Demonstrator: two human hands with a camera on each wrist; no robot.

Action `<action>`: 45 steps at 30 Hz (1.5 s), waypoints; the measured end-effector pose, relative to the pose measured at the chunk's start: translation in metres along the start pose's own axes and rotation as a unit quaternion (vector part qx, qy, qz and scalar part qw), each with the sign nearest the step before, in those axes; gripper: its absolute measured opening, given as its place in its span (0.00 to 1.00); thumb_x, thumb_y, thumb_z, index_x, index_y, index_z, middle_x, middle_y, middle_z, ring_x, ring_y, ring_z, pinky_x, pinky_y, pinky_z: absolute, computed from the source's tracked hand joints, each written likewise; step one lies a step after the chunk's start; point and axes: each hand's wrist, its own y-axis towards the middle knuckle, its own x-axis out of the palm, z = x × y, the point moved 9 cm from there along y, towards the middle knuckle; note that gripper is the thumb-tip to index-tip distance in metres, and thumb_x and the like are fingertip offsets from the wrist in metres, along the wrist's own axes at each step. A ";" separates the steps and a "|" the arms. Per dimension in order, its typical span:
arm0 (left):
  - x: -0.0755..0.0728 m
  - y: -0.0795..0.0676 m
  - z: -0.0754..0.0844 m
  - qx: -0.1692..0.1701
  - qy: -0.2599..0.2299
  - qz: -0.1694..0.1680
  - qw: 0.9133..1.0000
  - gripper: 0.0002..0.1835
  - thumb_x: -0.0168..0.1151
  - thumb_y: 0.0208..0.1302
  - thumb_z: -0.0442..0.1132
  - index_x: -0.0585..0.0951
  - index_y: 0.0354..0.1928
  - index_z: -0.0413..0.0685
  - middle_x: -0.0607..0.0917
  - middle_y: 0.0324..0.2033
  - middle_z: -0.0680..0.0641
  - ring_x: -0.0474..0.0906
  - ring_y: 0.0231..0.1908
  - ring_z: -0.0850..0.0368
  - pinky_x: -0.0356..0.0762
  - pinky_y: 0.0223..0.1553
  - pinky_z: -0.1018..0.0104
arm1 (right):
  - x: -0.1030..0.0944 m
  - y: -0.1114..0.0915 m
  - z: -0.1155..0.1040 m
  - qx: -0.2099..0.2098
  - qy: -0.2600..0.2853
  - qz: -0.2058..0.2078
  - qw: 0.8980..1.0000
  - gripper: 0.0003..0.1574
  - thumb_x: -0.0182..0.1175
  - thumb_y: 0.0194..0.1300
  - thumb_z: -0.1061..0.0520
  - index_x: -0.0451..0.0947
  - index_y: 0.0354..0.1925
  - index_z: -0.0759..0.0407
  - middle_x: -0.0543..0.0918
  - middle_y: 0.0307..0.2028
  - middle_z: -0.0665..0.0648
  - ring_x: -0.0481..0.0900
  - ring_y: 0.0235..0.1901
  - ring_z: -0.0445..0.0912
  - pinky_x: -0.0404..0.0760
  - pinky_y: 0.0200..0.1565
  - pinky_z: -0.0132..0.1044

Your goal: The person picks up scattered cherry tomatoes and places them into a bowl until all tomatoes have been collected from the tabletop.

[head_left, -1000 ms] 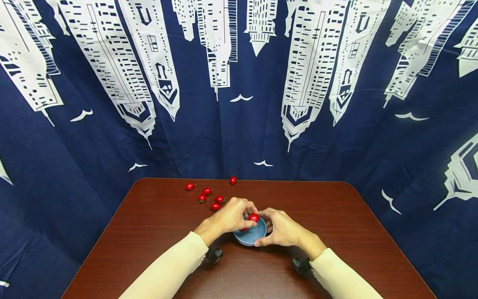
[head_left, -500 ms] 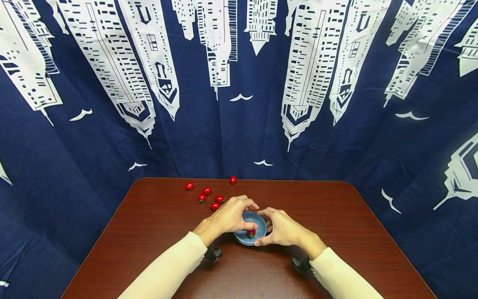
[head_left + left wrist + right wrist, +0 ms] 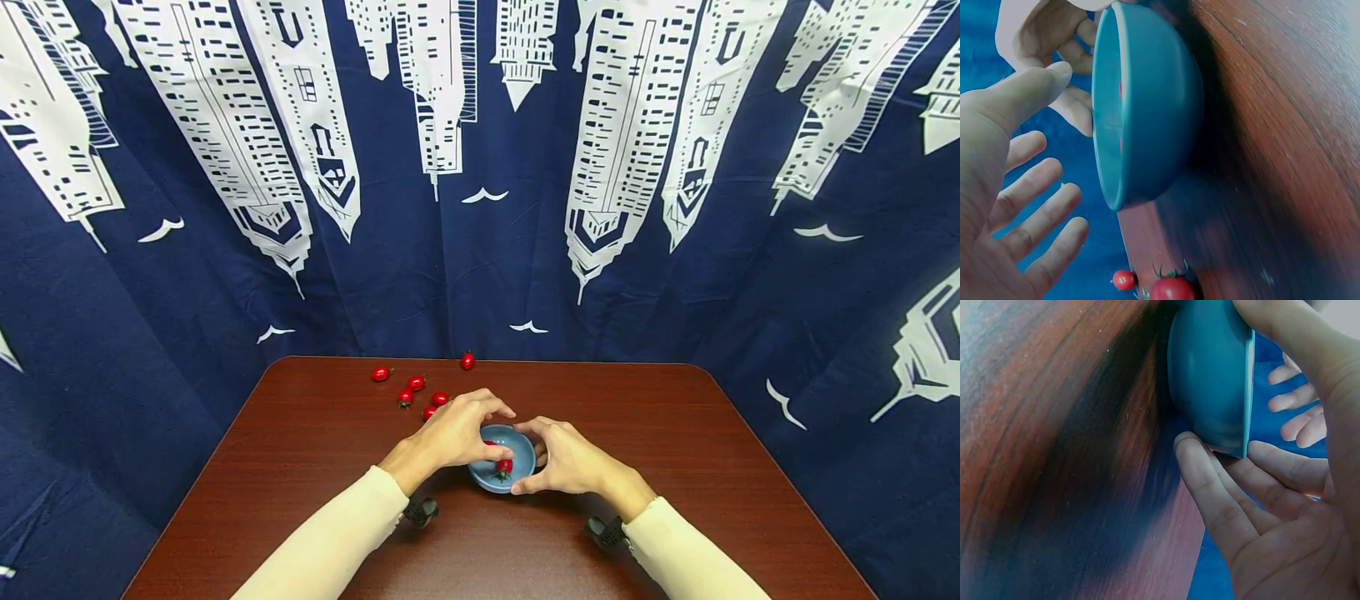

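A small blue bowl [image 3: 522,450] stands on the brown table, with red cherry tomatoes [image 3: 503,467] inside, partly hidden by my left thumb. My left hand [image 3: 456,431] hovers over the bowl's left side. In the left wrist view its fingers are spread and relaxed, holding nothing, beside the bowl [image 3: 1163,106]. My right hand [image 3: 567,458] holds the bowl from the right. The right wrist view has the thumb on the rim and the fingers curved around the far side of the bowl [image 3: 1210,381].
Several cherry tomatoes [image 3: 406,397] lie loose behind and left of the bowl. One more tomato [image 3: 468,360] sits at the table's back edge. A navy curtain [image 3: 480,275] with white building prints hangs behind the table [image 3: 637,400].
My left hand has let go of a cherry tomato, which dropped into the bowl. The left fingers have opened and the hand has drawn slightly left. My right hand stays on the bowl.
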 end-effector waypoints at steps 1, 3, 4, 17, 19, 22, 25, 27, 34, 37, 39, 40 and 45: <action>-0.001 -0.001 -0.002 -0.004 0.004 -0.001 1.000 0.33 0.82 0.56 0.60 0.86 0.62 0.59 0.86 0.56 0.54 0.87 0.52 0.55 0.86 0.49 0.66 | 0.000 0.000 0.000 0.001 0.001 0.000 1.000 0.61 0.86 0.49 0.38 0.72 0.71 0.64 0.84 0.56 0.55 0.91 0.42 0.43 0.89 0.44 0.29; -0.003 -0.004 -0.005 -0.010 0.013 0.001 1.000 0.34 0.82 0.56 0.61 0.85 0.63 0.60 0.85 0.57 0.55 0.86 0.53 0.56 0.87 0.50 0.64 | 0.001 0.000 0.001 0.001 -0.001 0.000 1.000 0.62 0.86 0.49 0.38 0.72 0.72 0.64 0.84 0.56 0.55 0.91 0.42 0.43 0.90 0.44 0.30; -0.004 -0.006 -0.007 -0.014 0.019 0.002 1.000 0.34 0.82 0.56 0.62 0.85 0.63 0.62 0.85 0.58 0.57 0.85 0.54 0.56 0.87 0.50 0.62 | 0.001 0.000 0.001 0.000 -0.003 0.002 1.000 0.62 0.86 0.49 0.38 0.72 0.72 0.64 0.84 0.56 0.56 0.91 0.42 0.43 0.90 0.44 0.30; -0.025 -0.030 -0.041 -0.056 0.034 0.030 0.997 0.37 0.82 0.53 0.64 0.83 0.66 0.70 0.80 0.64 0.61 0.78 0.65 0.57 0.84 0.61 0.51 | -0.001 0.000 0.000 -0.005 -0.008 0.007 1.000 0.62 0.87 0.48 0.38 0.72 0.70 0.67 0.84 0.55 0.59 0.90 0.41 0.45 0.92 0.43 0.36; -0.028 -0.035 -0.048 -0.064 0.040 0.032 0.997 0.38 0.82 0.52 0.64 0.83 0.66 0.70 0.80 0.63 0.61 0.78 0.64 0.57 0.85 0.59 0.50 | -0.002 0.001 -0.001 -0.006 -0.008 0.006 1.000 0.62 0.87 0.48 0.38 0.72 0.70 0.67 0.84 0.55 0.60 0.90 0.41 0.46 0.92 0.43 0.36; -0.030 -0.043 -0.059 -0.080 0.047 0.030 0.995 0.39 0.82 0.51 0.65 0.82 0.67 0.71 0.80 0.63 0.61 0.79 0.63 0.56 0.85 0.57 0.50 | -0.002 0.001 -0.001 -0.007 -0.010 0.007 1.000 0.62 0.87 0.48 0.38 0.73 0.70 0.68 0.84 0.55 0.60 0.90 0.41 0.46 0.91 0.43 0.34; -0.031 -0.049 -0.069 -0.094 0.050 0.025 0.994 0.39 0.82 0.51 0.66 0.82 0.67 0.71 0.79 0.64 0.60 0.78 0.64 0.56 0.86 0.56 0.49 | -0.002 0.001 0.000 -0.006 -0.010 0.008 1.000 0.62 0.87 0.48 0.38 0.73 0.70 0.67 0.84 0.55 0.60 0.90 0.41 0.46 0.91 0.43 0.34; -0.032 -0.053 -0.073 -0.098 0.052 0.025 0.993 0.39 0.82 0.51 0.65 0.82 0.67 0.71 0.79 0.64 0.60 0.77 0.64 0.57 0.85 0.56 0.49 | -0.003 0.000 0.000 -0.003 -0.007 0.007 1.000 0.62 0.87 0.48 0.39 0.72 0.70 0.67 0.84 0.55 0.59 0.90 0.41 0.46 0.91 0.43 0.35; -0.032 -0.057 -0.080 -0.096 0.063 0.027 0.993 0.41 0.85 0.48 0.63 0.83 0.67 0.65 0.80 0.63 0.58 0.78 0.64 0.57 0.86 0.56 0.49 | -0.002 0.000 0.000 -0.003 -0.005 0.006 1.000 0.62 0.87 0.48 0.39 0.73 0.70 0.67 0.84 0.55 0.60 0.90 0.42 0.47 0.91 0.44 0.35; -0.027 -0.057 -0.082 -0.102 0.071 0.022 0.992 0.42 0.85 0.47 0.64 0.83 0.66 0.64 0.80 0.61 0.58 0.79 0.61 0.57 0.85 0.57 0.51 | -0.001 -0.001 0.001 -0.002 -0.009 0.006 1.000 0.62 0.87 0.47 0.38 0.73 0.70 0.67 0.84 0.55 0.59 0.90 0.41 0.45 0.91 0.43 0.33; -0.024 -0.056 -0.083 -0.105 0.072 0.020 0.992 0.42 0.85 0.47 0.64 0.84 0.66 0.64 0.80 0.58 0.57 0.80 0.58 0.57 0.85 0.56 0.52 | -0.001 -0.001 0.001 -0.003 -0.008 0.007 1.000 0.62 0.87 0.47 0.37 0.73 0.70 0.67 0.84 0.54 0.59 0.90 0.41 0.44 0.91 0.44 0.34; -0.023 -0.056 -0.083 -0.106 0.074 0.019 0.991 0.42 0.85 0.47 0.64 0.84 0.66 0.64 0.80 0.57 0.57 0.80 0.56 0.58 0.86 0.56 0.53 | -0.001 -0.001 0.001 -0.004 -0.008 0.007 1.000 0.62 0.87 0.47 0.37 0.73 0.70 0.67 0.84 0.54 0.59 0.90 0.40 0.43 0.91 0.44 0.34; -0.022 -0.052 -0.081 -0.095 0.078 0.021 0.992 0.40 0.86 0.47 0.62 0.86 0.64 0.60 0.81 0.52 0.54 0.81 0.46 0.59 0.86 0.53 0.57 | -0.002 -0.001 0.000 -0.004 -0.010 0.009 1.000 0.63 0.87 0.47 0.37 0.73 0.70 0.67 0.84 0.54 0.59 0.90 0.40 0.43 0.91 0.43 0.33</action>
